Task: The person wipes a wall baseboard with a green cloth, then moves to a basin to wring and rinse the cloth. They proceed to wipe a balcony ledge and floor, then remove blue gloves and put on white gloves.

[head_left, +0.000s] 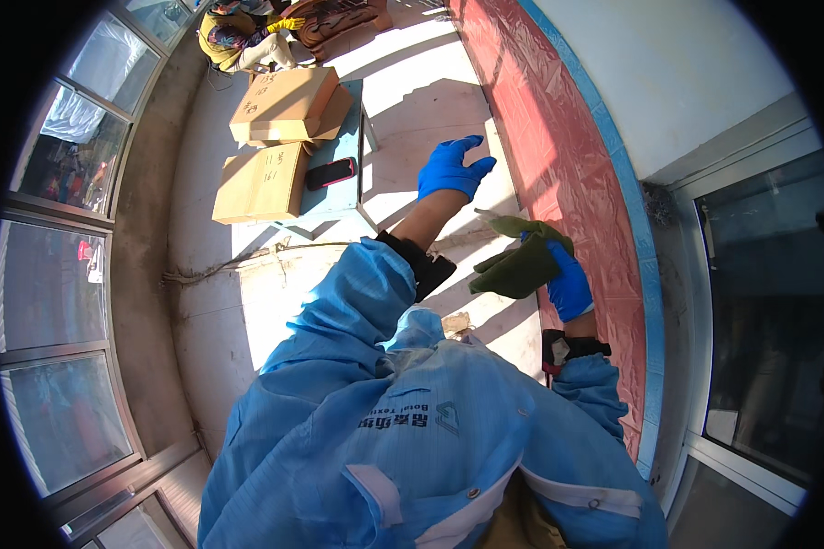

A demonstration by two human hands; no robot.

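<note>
My left hand, in a blue glove, is held out over the pale floor with thumb and fingers apart and nothing between them. To its right and nearer my body, my right hand wears a blue glove too and grips a folded dark green cloth. The cloth hangs over the fingers and hides most of them. The two hands do not touch. Beyond my left forearm, a dark phone with a red edge lies on a light blue table, beside the cardboard boxes.
Two cardboard boxes, one closed and one with a flap out, bear handwriting. A person in yellow gloves sits at carved dark wooden furniture. Windows line the left; a red-tiled strip and glazed door are right.
</note>
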